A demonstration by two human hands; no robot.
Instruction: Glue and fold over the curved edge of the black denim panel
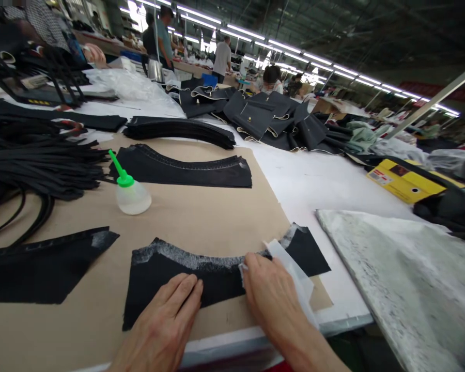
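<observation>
A black curved fabric piece (pixel 220 281) lies on brown paper (pixel 201 212), with whitish smears along its upper edge. My left hand (pixel 166 315) rests on its lower middle, fingers stretched out and flat. Over the right part of the piece, my right hand (pixel 273 289) is closed on a white cloth (pixel 294 268), its fingertips at the smeared edge. Beyond them stands a squeeze bottle (pixel 134 196) with a green nozzle. Another black piece (pixel 46 268) lies at the left, its right corner smeared white. A stack of similar pieces (pixel 182 168) is behind the bottle.
Black straps (pixel 42 160) are heaped at the left. Black folded items (pixel 263 116) cover the far table. At the right are a yellow box (pixel 405 181) and a white-grey stained board (pixel 406 268). The table's front edge is near my wrists. Several people are in the background.
</observation>
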